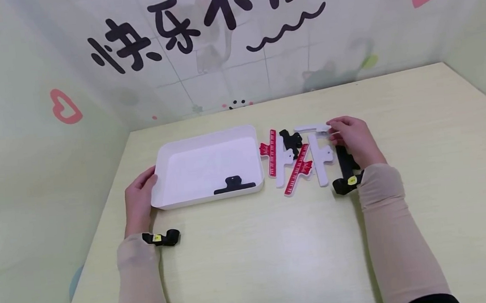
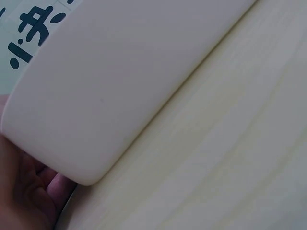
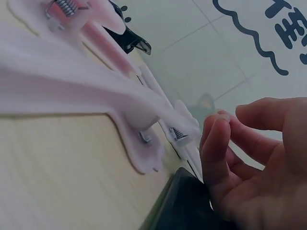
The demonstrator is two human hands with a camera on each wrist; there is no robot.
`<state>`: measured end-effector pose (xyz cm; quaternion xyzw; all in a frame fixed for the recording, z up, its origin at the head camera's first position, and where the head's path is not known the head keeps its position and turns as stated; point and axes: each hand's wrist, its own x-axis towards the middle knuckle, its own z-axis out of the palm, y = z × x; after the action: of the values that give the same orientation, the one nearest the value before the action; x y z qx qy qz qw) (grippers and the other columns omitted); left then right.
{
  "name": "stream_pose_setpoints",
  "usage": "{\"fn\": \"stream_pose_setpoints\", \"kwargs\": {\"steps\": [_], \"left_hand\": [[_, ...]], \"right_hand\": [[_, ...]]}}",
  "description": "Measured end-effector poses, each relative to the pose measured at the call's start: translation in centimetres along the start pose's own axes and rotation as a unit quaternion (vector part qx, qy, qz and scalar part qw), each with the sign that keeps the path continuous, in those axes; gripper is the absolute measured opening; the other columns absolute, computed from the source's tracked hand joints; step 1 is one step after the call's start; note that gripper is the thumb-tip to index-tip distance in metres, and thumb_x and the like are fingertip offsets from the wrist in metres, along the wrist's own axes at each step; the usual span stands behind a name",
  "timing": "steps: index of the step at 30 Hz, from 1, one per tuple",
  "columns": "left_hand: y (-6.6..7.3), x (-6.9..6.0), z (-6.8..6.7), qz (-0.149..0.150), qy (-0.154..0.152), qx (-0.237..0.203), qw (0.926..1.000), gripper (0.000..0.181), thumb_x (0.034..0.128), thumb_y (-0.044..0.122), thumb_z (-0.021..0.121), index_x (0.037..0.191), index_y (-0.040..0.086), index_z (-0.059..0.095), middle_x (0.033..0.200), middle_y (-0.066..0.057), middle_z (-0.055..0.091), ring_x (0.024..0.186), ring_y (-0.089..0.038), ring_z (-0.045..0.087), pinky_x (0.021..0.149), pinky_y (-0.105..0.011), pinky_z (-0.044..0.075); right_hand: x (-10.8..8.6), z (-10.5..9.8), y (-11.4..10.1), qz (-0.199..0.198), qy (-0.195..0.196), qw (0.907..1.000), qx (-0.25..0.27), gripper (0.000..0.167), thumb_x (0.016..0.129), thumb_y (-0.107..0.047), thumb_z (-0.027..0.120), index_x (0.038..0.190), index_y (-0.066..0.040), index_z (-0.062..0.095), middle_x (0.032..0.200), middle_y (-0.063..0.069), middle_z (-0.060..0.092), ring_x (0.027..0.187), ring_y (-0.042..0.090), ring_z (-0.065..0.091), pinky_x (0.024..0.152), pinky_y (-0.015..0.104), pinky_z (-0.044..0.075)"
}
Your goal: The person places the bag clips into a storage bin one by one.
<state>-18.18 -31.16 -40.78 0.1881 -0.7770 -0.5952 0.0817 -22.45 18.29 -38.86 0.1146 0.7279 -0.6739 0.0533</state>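
My left hand (image 1: 139, 200) grips the left end of a shallow white tray (image 1: 162, 162), thumb at the rim; in the left wrist view its fingers curl against the tray's outer side. One black clip (image 1: 234, 185) lies inside the tray near the front wall. My right hand (image 1: 355, 138) is at the right end of a white clip (image 1: 307, 128) lying crosswise at the back. In the right wrist view its thumb and fingers are bent, with a small gap and nothing visible between them. Another white clip (image 1: 318, 160) lies just left of this hand.
Between tray and right hand lie a red clip (image 1: 272, 154), a second red clip (image 1: 298, 170), a white clip (image 1: 280, 165) and a black clip (image 1: 292, 140). Partly under the right wrist is a black clip (image 1: 344, 160). A printed wall hanging (image 1: 228, 76) backs the table (image 1: 256, 264).
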Motion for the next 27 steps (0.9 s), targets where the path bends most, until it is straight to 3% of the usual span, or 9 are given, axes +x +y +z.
{"fn": "stream_pose_setpoints", "kwargs": {"steps": [8,16,27], "left_hand": [[-0.29,0.04,0.03,0.001,0.003,-0.003,1.0,0.038,0.0836,0.041,0.059,0.12,0.03,0.057,0.128,0.007,0.048,0.114,-0.011,0.043,0.084,-0.022,0.041],[-0.31,0.0,0.09,0.007,0.004,-0.011,0.9999,0.038,0.0838,0.039,0.059,0.12,0.029,0.058,0.127,0.006,0.049,0.112,-0.012,0.044,0.08,-0.019,0.043],[-0.25,0.09,0.09,0.002,0.005,-0.019,0.9998,0.038,0.0827,0.04,0.06,0.119,0.029,0.058,0.127,0.006,0.049,0.111,-0.013,0.045,0.078,-0.017,0.044]], "right_hand": [[0.41,0.25,0.22,0.002,-0.007,0.9973,-0.073,0.041,0.094,-0.031,0.043,0.124,-0.002,0.047,0.099,0.013,0.057,0.076,0.012,0.058,0.067,0.022,0.05],[0.75,0.4,0.28,0.01,-0.012,0.9956,-0.093,0.044,0.094,-0.032,0.042,0.128,-0.004,0.043,0.107,0.014,0.054,0.08,0.015,0.06,0.067,0.022,0.05],[0.99,0.44,0.16,0.026,0.002,0.9993,-0.027,0.042,0.092,-0.031,0.047,0.125,-0.005,0.05,0.11,0.012,0.056,0.085,0.015,0.058,0.065,0.019,0.048]]}}
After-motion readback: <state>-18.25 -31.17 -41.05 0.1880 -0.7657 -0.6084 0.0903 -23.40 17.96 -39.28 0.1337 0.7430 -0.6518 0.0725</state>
